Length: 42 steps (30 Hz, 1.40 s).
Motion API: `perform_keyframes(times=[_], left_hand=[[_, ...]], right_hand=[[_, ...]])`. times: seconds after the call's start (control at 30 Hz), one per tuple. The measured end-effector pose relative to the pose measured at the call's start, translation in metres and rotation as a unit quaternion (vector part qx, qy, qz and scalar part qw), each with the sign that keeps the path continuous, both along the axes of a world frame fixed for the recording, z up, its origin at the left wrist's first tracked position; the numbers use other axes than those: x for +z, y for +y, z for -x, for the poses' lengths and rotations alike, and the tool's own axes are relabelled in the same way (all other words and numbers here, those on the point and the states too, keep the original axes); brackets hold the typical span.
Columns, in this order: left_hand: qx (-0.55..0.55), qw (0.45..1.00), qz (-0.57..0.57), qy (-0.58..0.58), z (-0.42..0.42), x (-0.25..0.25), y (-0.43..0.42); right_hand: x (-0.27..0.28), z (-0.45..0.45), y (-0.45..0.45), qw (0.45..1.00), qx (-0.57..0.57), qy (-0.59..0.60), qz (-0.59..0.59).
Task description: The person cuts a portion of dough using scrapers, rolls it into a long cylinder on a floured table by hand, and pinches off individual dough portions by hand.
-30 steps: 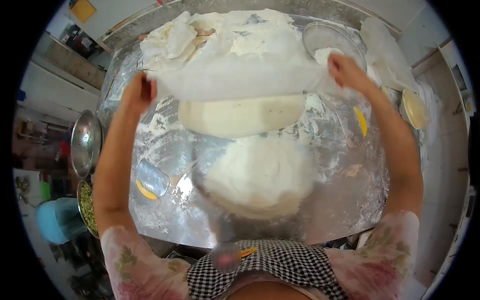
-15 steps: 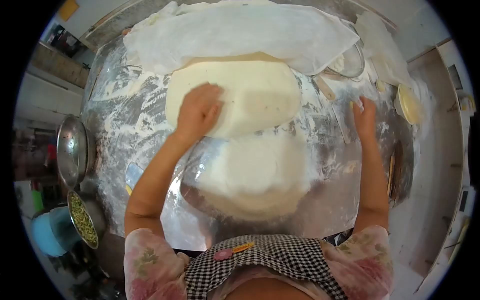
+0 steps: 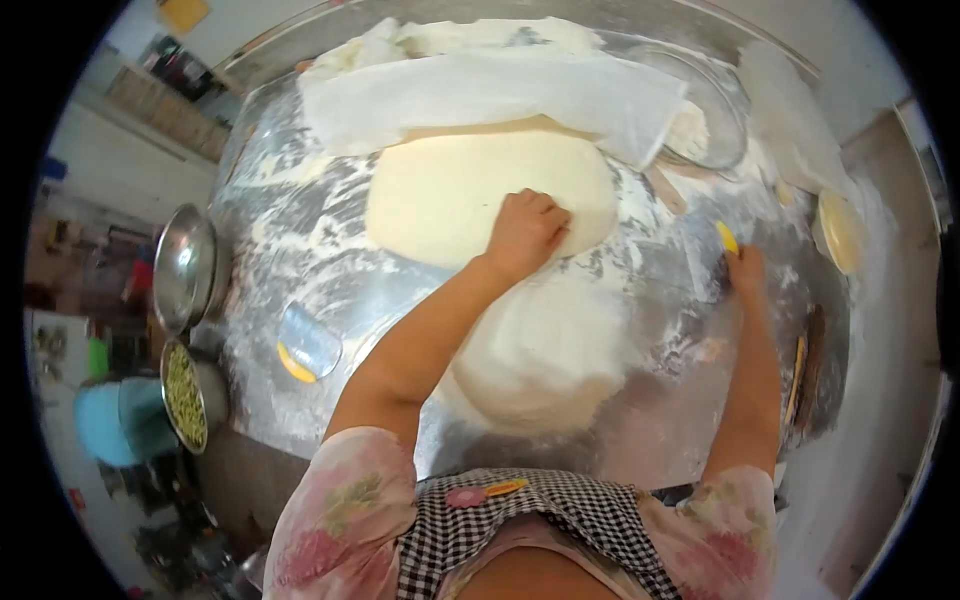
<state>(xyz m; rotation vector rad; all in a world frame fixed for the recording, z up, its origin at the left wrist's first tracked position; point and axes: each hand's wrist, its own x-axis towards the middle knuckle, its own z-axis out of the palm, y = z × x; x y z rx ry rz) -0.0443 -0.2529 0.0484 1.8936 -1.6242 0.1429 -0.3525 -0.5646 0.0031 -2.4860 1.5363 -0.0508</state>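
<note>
A wide, flat slab of pale dough (image 3: pixel 440 200) lies on the floured metal table. My left hand (image 3: pixel 530 232) rests at the slab's right part, fingers curled down; whether it pinches anything is hidden. My right hand (image 3: pixel 745 265) is closed on the yellow handle of a scraper (image 3: pixel 727 237), whose metal blade lies against the table, right of the dough. Along the slab's far edge lies a white cloth (image 3: pixel 490 90). Nearer my body is a mound of white flour (image 3: pixel 545 345).
A second scraper (image 3: pixel 310 342) lies at the left. Steel bowls (image 3: pixel 185 268) and a bowl of chopped greens (image 3: pixel 184 397) stand beyond the left edge. A round sieve (image 3: pixel 722 120) is at the back right, a yellow bowl (image 3: pixel 840 233) at the right edge.
Both hands have let go of the cloth, which now lies farther back. My left hand has moved right across the dough. My right hand has taken hold of the scraper.
</note>
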Motion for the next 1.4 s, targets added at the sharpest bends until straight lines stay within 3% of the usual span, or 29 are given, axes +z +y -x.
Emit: perform_keyframes(times=[0.07,0.13,0.2,0.3,0.4,0.43,0.53,0.57,0.73,0.83,0.93,1.0,1.13,1.4], left_hand=[[0.020,0.997,0.069,0.010,-0.010,0.003,0.018],[0.078,0.987,0.140,0.001,-0.029,0.011,0.044],[0.209,0.955,0.209,-0.010,-0.063,-0.007,0.082],[0.407,0.888,0.171,0.131,-0.107,-0.021,0.144],[0.304,0.791,0.168,0.504,-0.135,-0.051,0.167],[0.330,0.817,0.146,0.449,-0.141,-0.066,0.167],[0.308,0.795,0.161,0.498,-0.139,-0.067,0.169],[0.301,0.787,0.172,0.510,-0.137,-0.067,0.169],[0.312,0.830,0.177,0.427,-0.131,-0.052,0.175],[0.293,0.843,0.206,0.402,-0.127,-0.050,0.177],[0.283,0.801,0.216,0.482,-0.122,-0.044,0.178],[0.301,0.840,0.193,0.407,-0.125,-0.041,0.181],[0.314,0.868,0.145,0.357,-0.131,-0.044,0.185],[0.344,0.863,0.104,0.354,-0.134,-0.040,0.181]], right_hand=[[0.009,0.006,0.005,0.984,-0.107,-0.079,-0.122],[0.001,0.036,0.009,0.940,-0.114,-0.282,-0.155],[0.018,0.047,0.027,0.824,-0.160,-0.456,-0.297],[0.071,0.017,0.073,0.794,-0.148,-0.508,-0.301],[0.114,-0.060,0.106,0.875,-0.036,-0.393,-0.280],[0.134,-0.101,0.134,0.879,0.038,-0.392,-0.267],[0.162,-0.210,0.214,0.887,0.221,-0.316,-0.254],[0.161,-0.244,0.240,0.901,0.283,-0.290,-0.156],[0.165,-0.355,0.325,0.884,0.418,-0.184,-0.102],[0.152,-0.387,0.344,0.881,0.446,-0.138,-0.070],[0.147,-0.402,0.356,0.893,0.439,-0.075,-0.057],[0.142,-0.409,0.359,0.896,0.439,-0.052,-0.041],[0.128,-0.416,0.362,0.897,0.438,-0.049,-0.029],[0.095,-0.420,0.366,0.900,0.429,-0.072,-0.036]])
